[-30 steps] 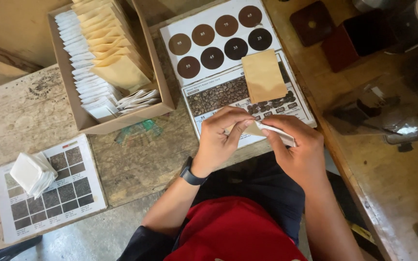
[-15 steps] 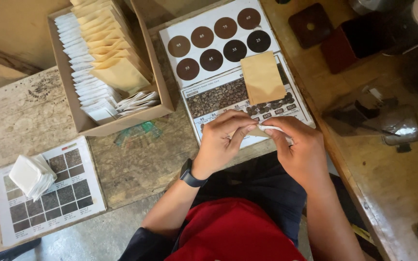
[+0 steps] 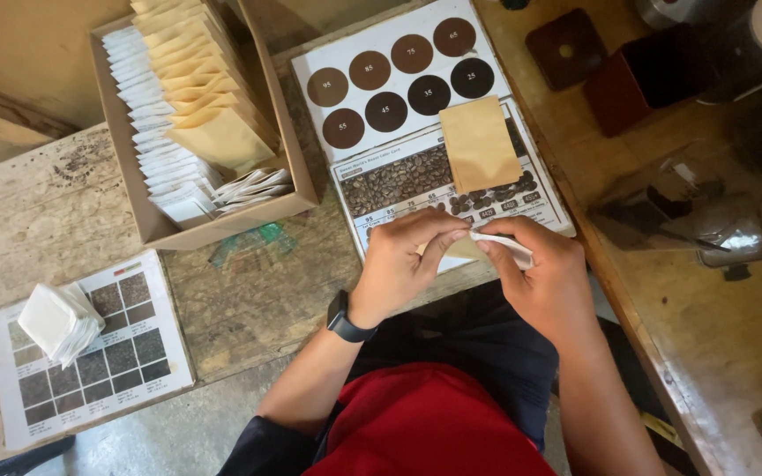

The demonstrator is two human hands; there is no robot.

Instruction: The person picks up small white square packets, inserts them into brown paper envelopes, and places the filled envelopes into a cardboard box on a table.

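My left hand (image 3: 403,258) and my right hand (image 3: 535,273) meet over the near edge of a colour chart (image 3: 416,115) with brown circles and bean pictures. Both pinch a small white paper sachet (image 3: 506,247) between fingertips; a tan piece shows just under it. A tan paper pouch (image 3: 480,143) lies flat on the chart, just beyond my hands. A black watch sits on my left wrist.
A cardboard box (image 3: 222,220) at the back left holds several tan pouches and white sachets in rows. A stack of white sachets (image 3: 59,322) rests on a grey sample chart (image 3: 125,353) at the near left. Dark red boxes (image 3: 646,75) and a metal tool (image 3: 690,225) lie right.
My hands have stayed in place; the fingers have worked the white sachet, which now lies flatter between them.
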